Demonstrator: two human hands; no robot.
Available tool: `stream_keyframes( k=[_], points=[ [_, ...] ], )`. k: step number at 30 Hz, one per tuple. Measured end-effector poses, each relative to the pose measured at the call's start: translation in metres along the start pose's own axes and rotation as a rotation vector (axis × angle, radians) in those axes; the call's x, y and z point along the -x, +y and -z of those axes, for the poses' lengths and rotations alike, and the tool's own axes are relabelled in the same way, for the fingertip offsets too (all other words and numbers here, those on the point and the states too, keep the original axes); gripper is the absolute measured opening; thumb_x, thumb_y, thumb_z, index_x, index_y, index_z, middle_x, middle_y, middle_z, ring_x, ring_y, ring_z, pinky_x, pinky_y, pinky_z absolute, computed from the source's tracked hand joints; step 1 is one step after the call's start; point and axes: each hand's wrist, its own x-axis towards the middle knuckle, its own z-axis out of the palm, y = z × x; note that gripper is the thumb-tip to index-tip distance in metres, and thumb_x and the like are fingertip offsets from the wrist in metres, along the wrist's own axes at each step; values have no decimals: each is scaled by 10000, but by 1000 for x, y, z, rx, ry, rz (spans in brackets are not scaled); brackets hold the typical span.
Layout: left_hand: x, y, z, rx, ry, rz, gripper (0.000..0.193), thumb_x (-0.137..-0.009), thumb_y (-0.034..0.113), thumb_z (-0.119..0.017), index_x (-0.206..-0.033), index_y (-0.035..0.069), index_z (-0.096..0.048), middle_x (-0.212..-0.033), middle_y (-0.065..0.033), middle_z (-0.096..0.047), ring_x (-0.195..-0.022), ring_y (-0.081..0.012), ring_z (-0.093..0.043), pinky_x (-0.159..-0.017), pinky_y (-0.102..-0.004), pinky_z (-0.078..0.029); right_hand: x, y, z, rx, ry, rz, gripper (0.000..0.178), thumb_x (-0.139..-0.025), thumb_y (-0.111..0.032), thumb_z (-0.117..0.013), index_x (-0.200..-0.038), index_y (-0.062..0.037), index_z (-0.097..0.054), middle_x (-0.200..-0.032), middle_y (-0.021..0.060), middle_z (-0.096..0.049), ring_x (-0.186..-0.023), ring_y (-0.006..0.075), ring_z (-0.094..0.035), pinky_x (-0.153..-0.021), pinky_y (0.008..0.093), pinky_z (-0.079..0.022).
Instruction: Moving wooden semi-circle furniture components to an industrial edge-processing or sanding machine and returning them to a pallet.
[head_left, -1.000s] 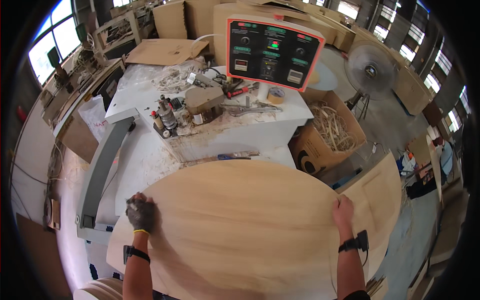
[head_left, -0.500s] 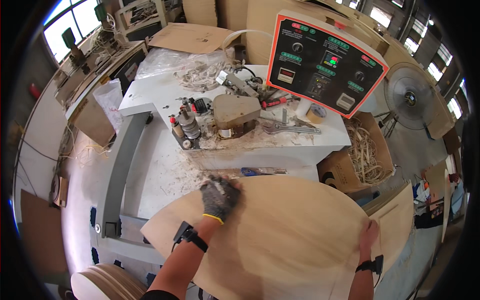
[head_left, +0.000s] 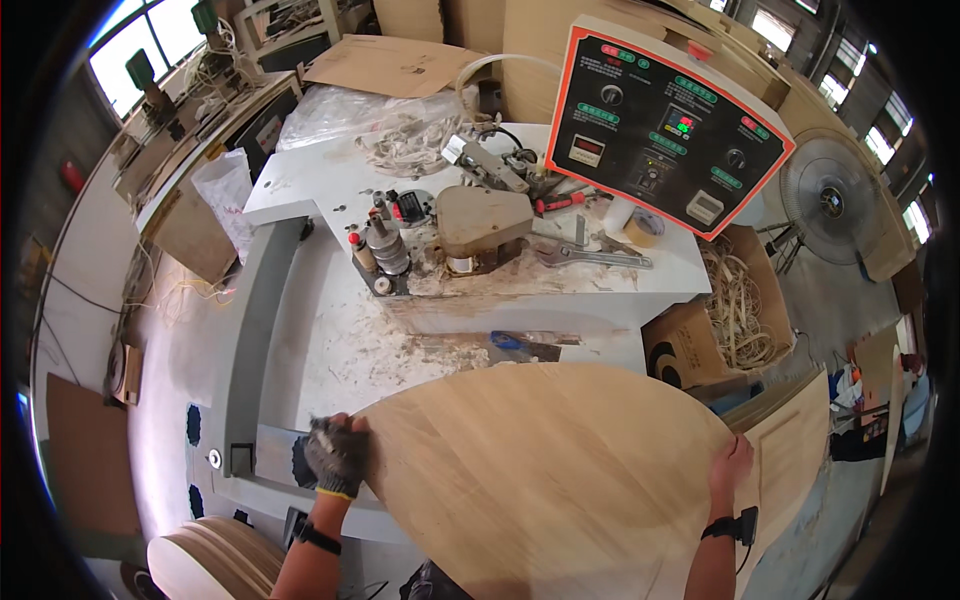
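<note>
Left hand (head_left: 338, 456), in a grey glove, has changed place: half a second ago it lay on top of the wooden panel (head_left: 560, 465) near its far edge, now it is at the left corner, fingers bent round the edge and looking clamped on it. Right hand (head_left: 732, 464), bare, matches the earlier picture: at the panel's right edge. Its underside is hidden, so can't tell whether those fingers are clamped or just resting.

Panel is in front of the person, curved far edge toward the machine's tabletop (head_left: 322, 345). Can't tell if it touches there. Its left corner now sits further right in view than before, so the panel looks turned or shifted; the camera moved some too. Scraper (head_left: 508, 341) with blue handle lies beyond the curved edge, blade showing more than a second ago.

Judgement: reads as a regrip, panel now held or steadied from both sides instead of pressed from above. Another panel (head_left: 797, 440) lies just beside on the right; stacked boards (head_left: 200, 562) at lower left, apart from the left hand.
</note>
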Motion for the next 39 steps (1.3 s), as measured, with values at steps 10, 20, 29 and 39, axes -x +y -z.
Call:
stream_keyframes(
  k=[10, 20, 29, 39],
  points=[
    [-34, 95, -33, 41, 13, -186, 172, -785, 249, -558, -762, 79, -542, -726, -92, -565, -709, -312, -561, -632, -438, -414, -2, -218, -17, -289, 0, 543, 244, -784, -111, -597, -1015, -29, -596, -935, 147, -590, -938, 339, -539, -825, 465, -435],
    [-37, 216, -65, 216, 134, -548, 114, -796, 176, -564, -870, 91, -578, -832, -126, -608, -801, -359, -581, -670, -475, -457, -17, -185, 14, -516, -105, 505, 137, -804, -105, -576, -926, -42, -581, -934, 109, -600, -960, 303, -539, -840, 421, -422],
    [-29, 223, -62, 146, 57, -456, 48, -827, 129, -512, -797, 101, -537, -770, -145, -575, -779, -382, -567, -667, -482, -448, -2, -7, 27, -388, -6, 174, 106, -846, -145, -585, -918, -71, -609, -926, 66, -606, -954, 277, -542, -820, 406, -448],
    [-37, 212, -102, 237, 89, -567, 217, -881, 208, -465, -764, 43, -542, -747, -182, -583, -719, -373, -558, -619, -456, -441, 120, 192, 88, -93, 201, -254, 142, -842, -142, -567, -943, -48, -599, -953, 122, -622, -948, 335, -555, -838, 441, -462]
  ],
)
